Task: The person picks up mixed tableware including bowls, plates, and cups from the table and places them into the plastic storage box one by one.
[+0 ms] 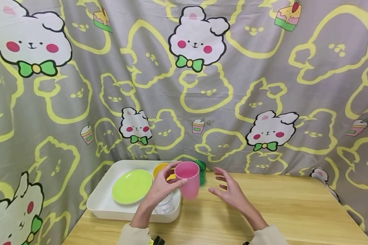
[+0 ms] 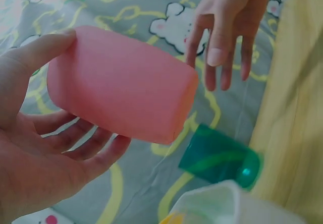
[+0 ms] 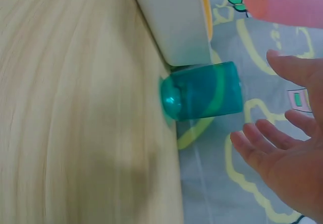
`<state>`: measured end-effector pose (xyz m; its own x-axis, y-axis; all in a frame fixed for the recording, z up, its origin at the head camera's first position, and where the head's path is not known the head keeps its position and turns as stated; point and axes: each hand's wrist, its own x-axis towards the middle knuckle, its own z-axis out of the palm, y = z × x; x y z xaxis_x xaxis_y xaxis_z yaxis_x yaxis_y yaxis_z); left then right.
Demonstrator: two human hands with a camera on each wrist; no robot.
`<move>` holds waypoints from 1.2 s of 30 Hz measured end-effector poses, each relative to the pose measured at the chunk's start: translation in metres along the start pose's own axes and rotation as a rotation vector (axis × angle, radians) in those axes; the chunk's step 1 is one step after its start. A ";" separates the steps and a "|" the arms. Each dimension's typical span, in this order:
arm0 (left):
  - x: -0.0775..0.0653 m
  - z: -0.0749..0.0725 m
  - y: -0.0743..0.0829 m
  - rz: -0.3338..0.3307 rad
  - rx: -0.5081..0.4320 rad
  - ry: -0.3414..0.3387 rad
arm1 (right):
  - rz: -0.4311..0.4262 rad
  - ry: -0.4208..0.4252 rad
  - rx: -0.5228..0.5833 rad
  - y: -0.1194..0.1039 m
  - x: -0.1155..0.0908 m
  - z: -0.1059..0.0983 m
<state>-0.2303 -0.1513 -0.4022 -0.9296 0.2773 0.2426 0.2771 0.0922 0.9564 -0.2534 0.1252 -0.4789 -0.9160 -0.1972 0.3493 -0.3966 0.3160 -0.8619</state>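
My left hand (image 1: pixel 161 187) holds a pink cup (image 1: pixel 190 187) in the air, right of the white tray. In the left wrist view the thumb and fingers lie on opposite sides of the pink cup (image 2: pixel 121 85). To the right of it, my right hand (image 1: pixel 233 194) hovers with fingers apart and nothing in them. Behind the pink cup a green see-through cup (image 1: pixel 203 173) stands on the table; the right wrist view shows that green cup (image 3: pixel 204 92) beside the tray's wall, apart from the right hand (image 3: pixel 287 163).
A white tray (image 1: pixel 102 213) sits on the wooden table (image 1: pixel 279 207). In it lie a lime-green plate (image 1: pixel 132 187), a yellow item (image 1: pixel 159 167) partly hidden by the left hand, and a clear object (image 1: pixel 165 207). A patterned curtain (image 1: pixel 159 92) hangs behind the table.
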 end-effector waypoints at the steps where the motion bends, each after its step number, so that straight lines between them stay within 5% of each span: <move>1: -0.002 -0.004 0.001 0.001 0.004 0.012 | 0.001 0.007 -0.008 0.001 0.002 0.003; 10: -0.020 -0.038 0.000 0.031 0.046 0.079 | -0.049 0.089 -0.045 0.015 0.014 0.024; 19: -0.041 -0.069 -0.013 -0.053 0.096 0.166 | -0.008 0.059 -0.030 0.026 0.028 0.034; 36: -0.054 -0.077 -0.038 -0.135 0.063 0.149 | 0.086 0.058 -0.011 0.041 0.055 0.061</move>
<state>-0.2098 -0.2436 -0.4390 -0.9837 0.1141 0.1392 0.1583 0.1802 0.9708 -0.3163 0.0709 -0.5173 -0.9486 -0.1146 0.2949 -0.3164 0.3396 -0.8858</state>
